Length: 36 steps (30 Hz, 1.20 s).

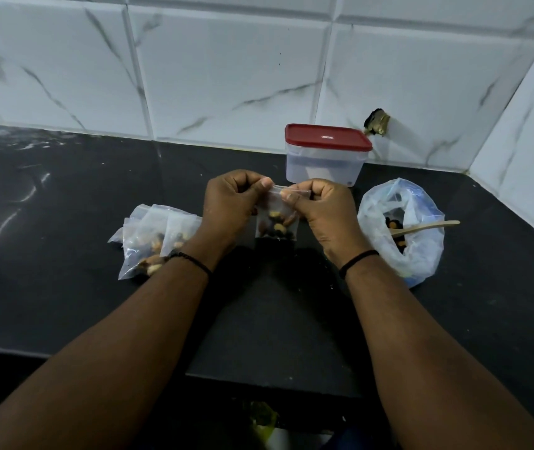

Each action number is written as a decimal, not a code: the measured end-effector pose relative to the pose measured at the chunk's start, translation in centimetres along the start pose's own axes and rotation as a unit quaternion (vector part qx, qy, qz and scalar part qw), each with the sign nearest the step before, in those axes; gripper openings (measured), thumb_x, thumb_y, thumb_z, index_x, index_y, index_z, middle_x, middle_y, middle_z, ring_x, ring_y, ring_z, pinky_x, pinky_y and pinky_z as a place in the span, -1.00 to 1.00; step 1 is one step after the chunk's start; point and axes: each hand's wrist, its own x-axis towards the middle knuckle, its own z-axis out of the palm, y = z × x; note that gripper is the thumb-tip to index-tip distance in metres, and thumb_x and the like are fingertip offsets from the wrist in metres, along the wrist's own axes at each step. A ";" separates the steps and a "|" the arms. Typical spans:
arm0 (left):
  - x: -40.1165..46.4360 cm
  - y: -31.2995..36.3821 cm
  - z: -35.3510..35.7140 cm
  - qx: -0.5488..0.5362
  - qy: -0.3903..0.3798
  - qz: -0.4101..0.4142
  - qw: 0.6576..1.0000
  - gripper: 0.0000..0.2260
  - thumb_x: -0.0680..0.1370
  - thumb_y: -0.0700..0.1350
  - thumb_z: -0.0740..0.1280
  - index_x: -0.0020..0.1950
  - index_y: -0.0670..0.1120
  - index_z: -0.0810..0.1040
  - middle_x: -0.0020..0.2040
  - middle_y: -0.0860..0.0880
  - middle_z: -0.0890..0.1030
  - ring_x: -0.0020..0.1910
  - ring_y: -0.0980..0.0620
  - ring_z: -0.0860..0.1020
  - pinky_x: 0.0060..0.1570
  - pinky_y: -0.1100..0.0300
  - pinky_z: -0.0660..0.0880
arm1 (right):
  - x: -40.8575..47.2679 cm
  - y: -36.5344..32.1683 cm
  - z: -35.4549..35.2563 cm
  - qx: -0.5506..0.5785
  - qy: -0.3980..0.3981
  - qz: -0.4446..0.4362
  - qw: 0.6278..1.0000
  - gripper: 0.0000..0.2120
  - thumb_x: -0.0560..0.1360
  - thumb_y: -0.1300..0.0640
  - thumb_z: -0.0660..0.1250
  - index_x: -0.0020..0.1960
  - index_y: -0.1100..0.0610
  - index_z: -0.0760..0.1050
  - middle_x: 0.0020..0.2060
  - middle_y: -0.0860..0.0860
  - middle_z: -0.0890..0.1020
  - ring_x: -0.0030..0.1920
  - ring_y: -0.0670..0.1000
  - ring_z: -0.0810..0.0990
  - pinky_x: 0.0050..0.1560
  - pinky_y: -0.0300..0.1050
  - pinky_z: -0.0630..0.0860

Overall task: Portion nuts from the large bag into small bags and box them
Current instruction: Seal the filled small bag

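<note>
A small clear bag (277, 227) with mixed nuts in its lower half hangs upright above the black counter (64, 303). My left hand (231, 203) pinches the left end of its top strip, and my right hand (322, 209) pinches the right end. To the right lies the large clear bag (421, 248), open, with nuts inside and a wooden spoon (428, 226) sticking out of it. A pile of filled small bags (152, 238) lies to the left of my left wrist. Behind my hands stands a clear plastic box with a red lid (327, 139) on it.
White marble-look tiles (226, 76) cover the wall behind the counter and the side wall at the right. A dark fitting (376, 122) sticks out of the wall by the box. The counter's front edge steps back below my forearms.
</note>
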 end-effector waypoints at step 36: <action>-4.4 1.6 -16.6 0.422 0.030 -0.117 0.899 -0.54 0.47 0.31 0.23 0.25 0.11 0.58 0.22 -0.01 0.62 0.17 -0.10 0.58 0.18 -0.06 0.53 | -2.5 -4.7 13.2 -0.003 0.011 0.101 0.995 -0.75 0.49 0.10 0.44 -0.29 0.15 0.46 -0.40 0.07 0.52 -0.43 0.03 0.48 -0.40 -0.04 0.50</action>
